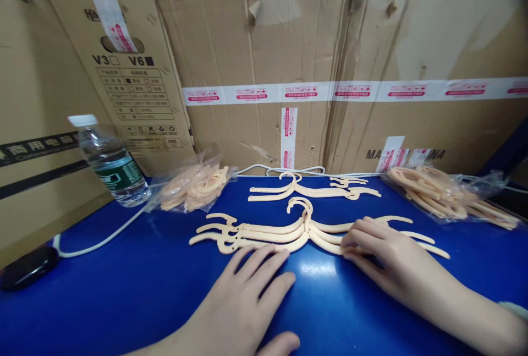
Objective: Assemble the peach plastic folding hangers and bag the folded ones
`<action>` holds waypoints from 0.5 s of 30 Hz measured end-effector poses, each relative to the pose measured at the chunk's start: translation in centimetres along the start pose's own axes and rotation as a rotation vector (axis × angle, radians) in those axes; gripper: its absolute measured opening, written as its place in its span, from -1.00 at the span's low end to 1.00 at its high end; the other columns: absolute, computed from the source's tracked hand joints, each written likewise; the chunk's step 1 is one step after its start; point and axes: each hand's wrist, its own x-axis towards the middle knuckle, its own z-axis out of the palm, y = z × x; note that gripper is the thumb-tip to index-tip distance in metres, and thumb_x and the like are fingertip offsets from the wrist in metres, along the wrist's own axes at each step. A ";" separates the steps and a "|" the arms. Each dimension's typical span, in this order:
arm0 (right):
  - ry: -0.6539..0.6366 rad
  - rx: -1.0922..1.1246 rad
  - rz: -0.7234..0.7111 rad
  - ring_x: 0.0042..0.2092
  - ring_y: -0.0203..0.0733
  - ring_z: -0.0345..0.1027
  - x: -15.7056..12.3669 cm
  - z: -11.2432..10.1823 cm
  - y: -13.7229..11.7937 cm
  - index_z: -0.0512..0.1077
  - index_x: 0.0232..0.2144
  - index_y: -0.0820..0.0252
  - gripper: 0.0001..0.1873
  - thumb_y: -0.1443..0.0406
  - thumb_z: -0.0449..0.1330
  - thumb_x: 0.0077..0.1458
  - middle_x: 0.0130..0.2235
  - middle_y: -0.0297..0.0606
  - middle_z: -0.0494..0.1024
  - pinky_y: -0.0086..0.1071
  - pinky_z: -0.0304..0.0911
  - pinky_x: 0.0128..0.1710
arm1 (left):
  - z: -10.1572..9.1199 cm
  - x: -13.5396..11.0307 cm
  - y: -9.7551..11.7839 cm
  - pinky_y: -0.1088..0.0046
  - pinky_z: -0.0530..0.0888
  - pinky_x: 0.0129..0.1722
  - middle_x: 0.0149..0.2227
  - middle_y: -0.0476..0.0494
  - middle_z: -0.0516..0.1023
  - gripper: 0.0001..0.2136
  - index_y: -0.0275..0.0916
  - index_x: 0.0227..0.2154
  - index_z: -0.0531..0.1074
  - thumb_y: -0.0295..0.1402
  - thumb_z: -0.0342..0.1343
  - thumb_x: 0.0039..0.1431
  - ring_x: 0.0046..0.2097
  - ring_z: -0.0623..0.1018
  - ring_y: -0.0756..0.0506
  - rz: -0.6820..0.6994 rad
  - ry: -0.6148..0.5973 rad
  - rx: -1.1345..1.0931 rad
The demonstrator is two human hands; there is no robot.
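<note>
Three cream plastic hangers (272,230) lie overlapped on the blue table, hooks pointing away from me. My left hand (247,290) is open and palm down, its fingers spread, with the fingertips at the near edge of the hangers' left arms; whether they touch is hard to tell. My right hand (383,246) has its fingers and thumb closed around the right arm of the hangers, hiding part of it. Just behind lies another hanger (295,188) with a hook and split left arm pieces, and small cream hanger pieces (348,181) sit beside it.
Clear bags of cream hanger parts lie at left (198,185) and right (437,191). A water bottle (115,163) leans at the left, near a black device (28,268) with a white cable (103,243). Cardboard (264,48) walls the back and left.
</note>
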 end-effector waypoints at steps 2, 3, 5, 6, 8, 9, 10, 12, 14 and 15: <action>0.003 0.003 0.024 -0.32 -0.15 0.36 0.1 0.1 0.4 0.42 -0.30 0.15 -0.78 0.35 -0.02 0.29 -0.30 -0.19 0.46 -0.31 0.29 -0.36 | -0.3 0.1 0.0 -0.16 0.14 0.22 0.23 -0.35 0.36 -0.48 -0.12 0.13 0.43 -0.15 0.24 0.10 0.21 0.34 -0.51 -0.026 -0.038 0.023; 0.006 0.012 0.038 -0.31 -0.14 0.36 0.1 0.2 0.5 0.41 -0.29 0.15 -0.78 0.34 -0.03 0.29 -0.29 -0.18 0.46 -0.30 0.29 -0.34 | -0.3 0.2 0.1 -0.18 0.14 0.21 0.25 -0.37 0.33 -0.48 -0.12 0.14 0.42 -0.14 0.23 0.12 0.22 0.33 -0.53 -0.038 -0.053 0.023; 0.026 0.052 0.077 -0.30 -0.14 0.36 0.3 0.0 0.6 0.39 -0.30 0.16 -0.79 0.31 -0.03 0.29 -0.28 -0.17 0.46 -0.28 0.29 -0.33 | -0.4 0.3 0.1 -0.19 0.13 0.21 0.27 -0.37 0.29 -0.47 -0.12 0.16 0.40 -0.15 0.23 0.12 0.24 0.30 -0.53 -0.054 -0.070 0.003; 0.043 0.090 0.109 -0.31 -0.14 0.36 0.4 -0.2 0.4 0.38 -0.31 0.16 -0.80 0.29 -0.02 0.28 -0.30 -0.19 0.46 -0.29 0.28 -0.34 | -0.3 0.3 0.1 -0.18 0.13 0.21 0.27 -0.36 0.29 -0.47 -0.10 0.16 0.40 -0.17 0.23 0.11 0.24 0.30 -0.52 -0.050 -0.069 -0.019; 0.047 0.241 0.204 -0.35 -0.17 0.35 0.7 -0.7 -0.2 0.36 -0.35 0.15 -0.81 0.23 0.02 0.27 -0.35 -0.23 0.46 -0.33 0.27 -0.36 | -0.2 0.4 0.4 -0.09 0.13 0.24 0.26 -0.29 0.33 -0.50 -0.06 0.13 0.43 -0.22 0.26 0.09 0.24 0.31 -0.48 -0.035 -0.028 -0.083; 0.024 0.363 0.264 -0.38 -0.20 0.34 0.8 -1.0 -0.7 0.36 -0.38 0.15 -0.79 0.19 0.06 0.25 -0.39 -0.26 0.45 -0.37 0.26 -0.39 | -0.2 0.5 0.6 -0.03 0.14 0.25 0.23 -0.25 0.38 -0.53 -0.04 0.10 0.45 -0.26 0.27 0.08 0.23 0.33 -0.44 -0.034 0.012 -0.118; -0.021 0.512 0.324 -0.41 -0.23 0.32 0.8 -1.2 -1.2 0.36 -0.40 0.16 -0.75 0.14 0.09 0.24 -0.42 -0.29 0.44 -0.40 0.24 -0.43 | -0.2 0.6 0.9 0.04 0.16 0.24 0.19 -0.21 0.43 -0.57 -0.02 0.06 0.48 -0.30 0.27 0.08 0.21 0.36 -0.41 -0.037 0.063 -0.151; -0.146 0.819 0.433 -0.48 -0.30 0.26 0.6 -1.5 -2.4 0.39 -0.40 0.18 -0.67 0.04 0.16 0.18 -0.46 -0.32 0.44 -0.46 0.20 -0.50 | -0.3 0.7 1.4 0.17 0.23 0.19 0.08 -0.17 0.55 -0.62 -0.01 0.00 0.52 -0.39 0.26 0.08 0.12 0.44 -0.34 -0.049 0.160 -0.211; -0.266 1.033 0.488 -0.51 -0.34 0.22 0.1 -1.4 -3.6 0.45 -0.34 0.20 -0.63 -0.01 0.21 0.14 -0.46 -0.31 0.44 -0.50 0.17 -0.53 | -0.5 0.8 1.7 0.26 0.32 0.07 -0.06 -0.16 0.63 -0.65 -0.01 -0.03 0.54 -0.43 0.25 0.10 -0.01 0.53 -0.29 -0.039 0.202 -0.250; -0.325 1.099 0.490 -0.50 -0.35 0.23 -0.3 -1.3 -4.3 0.48 -0.27 0.19 -0.63 -0.01 0.22 0.14 -0.44 -0.30 0.46 -0.51 0.18 -0.51 | -0.4 0.9 1.7 0.29 0.35 0.01 -0.11 -0.15 0.65 -0.66 -0.02 -0.03 0.53 -0.42 0.24 0.12 -0.08 0.55 -0.26 -0.009 0.190 -0.260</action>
